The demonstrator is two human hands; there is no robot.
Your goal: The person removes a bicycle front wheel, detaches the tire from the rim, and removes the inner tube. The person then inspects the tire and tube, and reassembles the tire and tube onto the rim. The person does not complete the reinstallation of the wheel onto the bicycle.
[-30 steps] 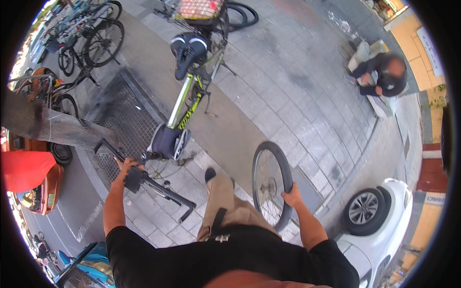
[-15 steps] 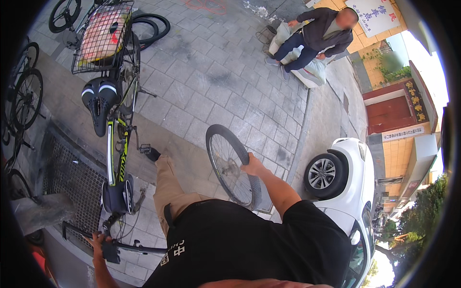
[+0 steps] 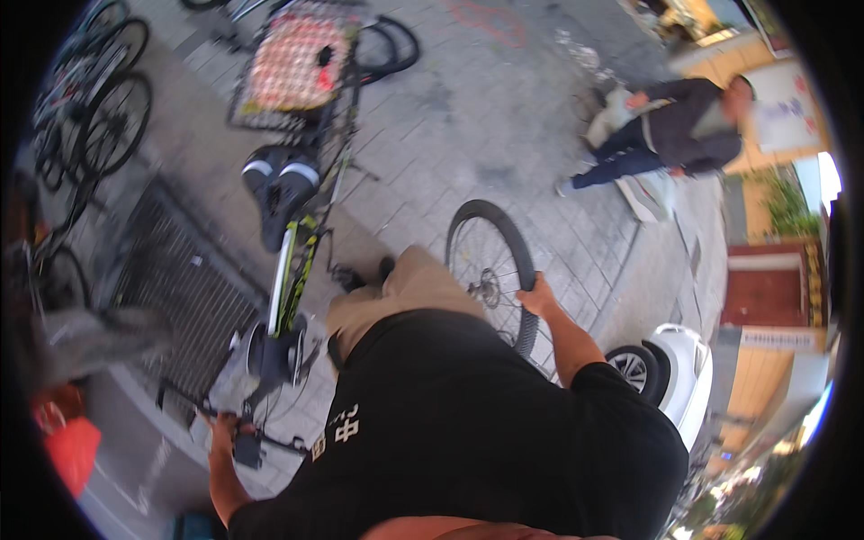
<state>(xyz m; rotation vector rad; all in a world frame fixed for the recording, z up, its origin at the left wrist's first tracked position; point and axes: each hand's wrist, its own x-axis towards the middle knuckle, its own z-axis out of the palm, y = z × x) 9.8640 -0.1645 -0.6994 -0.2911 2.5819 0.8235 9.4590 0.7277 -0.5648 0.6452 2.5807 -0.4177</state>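
Note:
In the blurred head view, my left hand is closed on the dark handlebar of a bicycle with a green, white and black frame. The bike has a black saddle, a dark bag near its front and a rear basket holding a red-and-white padded item. A detached wheel stands upright at my right side, my right hand gripping its tyre.
Parked bicycles line the left, near a metal grate and post. Loose tyres lie beyond the basket. Another person stands by pale sacks at upper right; a white car is parked at right.
The other person has risen from sitting to standing. My view has swung about and blurred, and my legs have shifted beside the bike. Both hands keep their holds on handlebar and wheel.

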